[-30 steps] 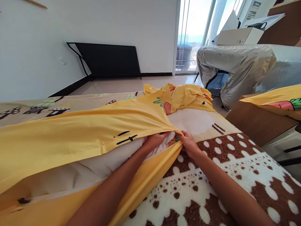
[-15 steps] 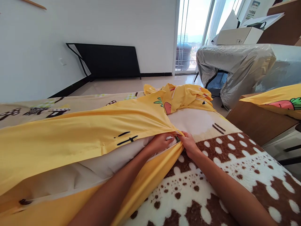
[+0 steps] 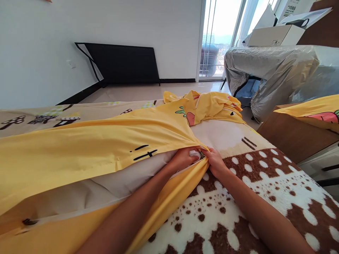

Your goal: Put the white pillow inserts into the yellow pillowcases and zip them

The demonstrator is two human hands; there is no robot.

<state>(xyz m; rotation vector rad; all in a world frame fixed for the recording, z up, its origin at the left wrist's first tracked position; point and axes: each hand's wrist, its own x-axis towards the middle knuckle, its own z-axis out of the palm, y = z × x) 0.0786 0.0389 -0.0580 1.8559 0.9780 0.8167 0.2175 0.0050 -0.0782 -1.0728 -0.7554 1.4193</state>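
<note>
A yellow duvet cover [image 3: 87, 151] with carrot prints lies across the bed, its long side opening gaping toward me. White duvet fabric [image 3: 106, 173] shows inside the gap. My left hand [image 3: 184, 158] reaches into the end of the opening, closed on a bunched white corner of the duvet [image 3: 195, 154]. Right beside it, my right hand [image 3: 215, 161] pinches the edge of the cover at the end of the opening. Part of the left fingers is hidden by the cloth.
Beneath lies a brown and white spotted fleece blanket [image 3: 235, 197]. Crumpled yellow cloth [image 3: 214, 104] rests at the bed's far end. A black folded frame [image 3: 124, 65] leans on the wall. Plastic-covered furniture [image 3: 272, 63] bears a box [image 3: 277, 35]; a wooden board [image 3: 296, 134] stands at right.
The view has shifted slightly, so the room sits a little higher and farther right. Both hands keep their hold at the opening with almost no movement.
</note>
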